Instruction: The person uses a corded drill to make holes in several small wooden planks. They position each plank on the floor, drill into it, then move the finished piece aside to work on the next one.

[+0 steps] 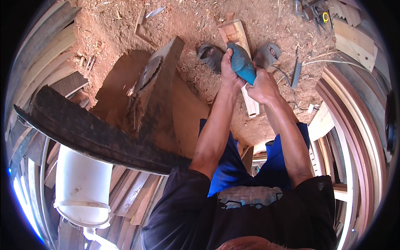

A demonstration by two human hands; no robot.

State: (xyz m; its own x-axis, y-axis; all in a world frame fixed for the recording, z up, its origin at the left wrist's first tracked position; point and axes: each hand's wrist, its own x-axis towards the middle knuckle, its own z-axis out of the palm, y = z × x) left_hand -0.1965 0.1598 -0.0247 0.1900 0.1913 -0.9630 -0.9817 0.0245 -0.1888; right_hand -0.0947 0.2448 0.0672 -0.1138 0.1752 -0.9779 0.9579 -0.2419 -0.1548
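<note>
Both hands are closed around a teal power tool point(242, 66) whose kind I cannot make out, as its working end is hidden. My left hand point(230, 70) wraps its left side near the front. Nearer to me, my right hand point(263, 86) grips its rear end. Under the tool lies a light wooden piece point(231, 29), running from beyond the tool back toward my knees, with a reddish patch by the tool's front. My two feet in grey footwear point(211, 58) stand on either side of this wood.
Sawdust and shavings cover the ground point(187, 25). A dark, worn wooden bench point(156, 96) stands close on my left, with a white bucket point(83, 183) nearby. Boards point(50, 37) line the left; curved-looking wooden frames point(354, 121) line the right. A black cord point(287, 77) lies right of my foot.
</note>
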